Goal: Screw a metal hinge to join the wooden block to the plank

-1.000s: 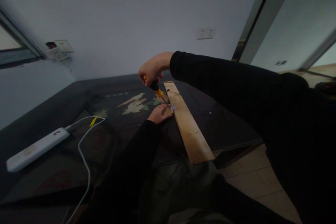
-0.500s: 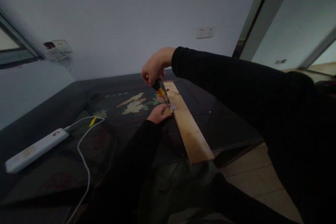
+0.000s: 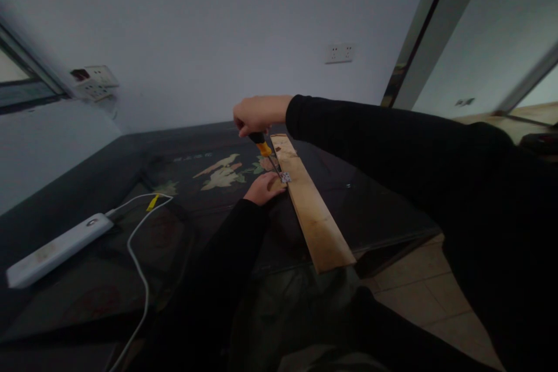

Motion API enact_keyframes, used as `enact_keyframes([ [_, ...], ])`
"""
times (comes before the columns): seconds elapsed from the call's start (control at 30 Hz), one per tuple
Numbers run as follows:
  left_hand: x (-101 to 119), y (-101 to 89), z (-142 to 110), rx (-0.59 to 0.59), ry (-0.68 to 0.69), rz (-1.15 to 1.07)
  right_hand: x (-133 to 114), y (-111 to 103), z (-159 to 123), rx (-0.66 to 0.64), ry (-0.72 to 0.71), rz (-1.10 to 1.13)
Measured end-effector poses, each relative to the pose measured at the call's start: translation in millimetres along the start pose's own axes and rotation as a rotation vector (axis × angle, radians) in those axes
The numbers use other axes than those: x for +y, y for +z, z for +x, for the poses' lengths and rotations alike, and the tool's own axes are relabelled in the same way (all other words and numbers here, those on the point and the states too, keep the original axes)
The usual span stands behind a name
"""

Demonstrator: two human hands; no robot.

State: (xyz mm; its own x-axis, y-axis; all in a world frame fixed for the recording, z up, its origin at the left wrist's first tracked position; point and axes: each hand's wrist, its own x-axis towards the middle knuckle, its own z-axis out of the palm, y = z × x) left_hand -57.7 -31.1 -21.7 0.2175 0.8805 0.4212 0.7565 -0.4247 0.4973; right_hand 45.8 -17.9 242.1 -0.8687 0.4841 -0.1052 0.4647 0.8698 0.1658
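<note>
My right hand [image 3: 253, 115] is closed over the handle of a black and yellow screwdriver [image 3: 265, 149]. The screwdriver slants down to the right, its tip at a small silver metal hinge [image 3: 285, 176]. That hinge spans the left edge of a long wooden board [image 3: 311, 209] and a small wooden piece [image 3: 277, 185]. Low beside the board, my left hand [image 3: 260, 188] grips the small wooden piece, fingers partly around it. Any screw under the tip is too small to make out.
The dark table [image 3: 209, 209] bears a bird and flower inlay [image 3: 223, 173]. A white power strip [image 3: 58, 250] lies at the left, its cable [image 3: 142, 273] running toward the front edge. Wall sockets [image 3: 340, 53] sit on the wall behind.
My right hand has turned about the screwdriver handle, with the wrist and forearm a little lower. The left hand, hinge and board stay in place.
</note>
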Motion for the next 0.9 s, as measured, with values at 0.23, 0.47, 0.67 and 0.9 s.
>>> enact_keyframes([
  [0.23, 0.2, 0.9, -1.1, 0.0, 0.014, 0.014, 5.1, -16.4, -3.8, -0.311, -0.005, 0.124],
  [0.47, 1.6, -0.2, -0.2, 0.009, -0.004, 0.006, 7.9, 14.5, 4.1, 0.253, 0.041, -0.244],
  [0.67, 1.0, -0.3, -0.1, -0.003, 0.001, -0.019, 2.3, 13.2, 4.1, 0.288, 0.038, -0.274],
  [0.9, 0.5, 0.5, 0.2, -0.007, 0.003, -0.018, 0.2, 20.8, 8.0, 0.339, -0.004, -0.205],
])
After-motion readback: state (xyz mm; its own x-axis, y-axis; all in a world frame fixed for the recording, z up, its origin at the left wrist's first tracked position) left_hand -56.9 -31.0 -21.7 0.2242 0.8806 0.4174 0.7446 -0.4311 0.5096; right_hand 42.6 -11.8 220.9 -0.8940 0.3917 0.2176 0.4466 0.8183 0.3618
